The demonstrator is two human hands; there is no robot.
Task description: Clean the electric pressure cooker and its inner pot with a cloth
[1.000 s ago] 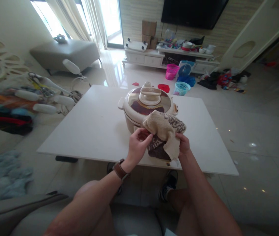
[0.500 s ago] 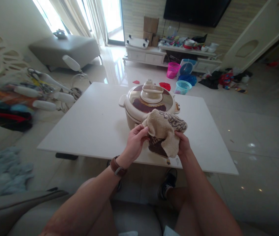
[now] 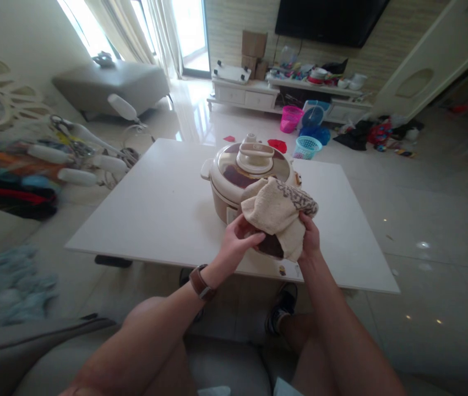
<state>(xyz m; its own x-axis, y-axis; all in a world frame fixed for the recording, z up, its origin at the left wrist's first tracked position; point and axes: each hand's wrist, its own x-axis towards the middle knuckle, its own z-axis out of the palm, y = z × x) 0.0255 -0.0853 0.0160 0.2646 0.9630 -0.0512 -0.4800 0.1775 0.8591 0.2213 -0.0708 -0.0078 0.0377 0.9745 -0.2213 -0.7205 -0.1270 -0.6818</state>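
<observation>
A beige cloth [image 3: 273, 206] with a dark brown pattern is bunched between my two hands above the front of the table. My left hand [image 3: 238, 242] grips its left lower side, the thumb stretched across a dark brown patch below the folds. On the right edge, my right hand [image 3: 310, 236] is closed round the cloth; some of its fingers are hidden. Just behind the cloth stands a cream and brown electric cooker [image 3: 219, 201] with a glass lid [image 3: 228, 165] on it. The cloth hides part of the cooker's front and lid.
The cooker stands on a white table [image 3: 147, 209]. Several white lamp shades [image 3: 77, 176] reach in at the table's left. Beyond the table are a pink basket [image 3: 290, 119], a light-blue basket [image 3: 307, 147] and a low white cabinet [image 3: 244, 98].
The cloth has been turned and refolded, showing more of its plain beige side. My left hand has shifted slightly right and lower, its thumb now extended. The cooker stays put.
</observation>
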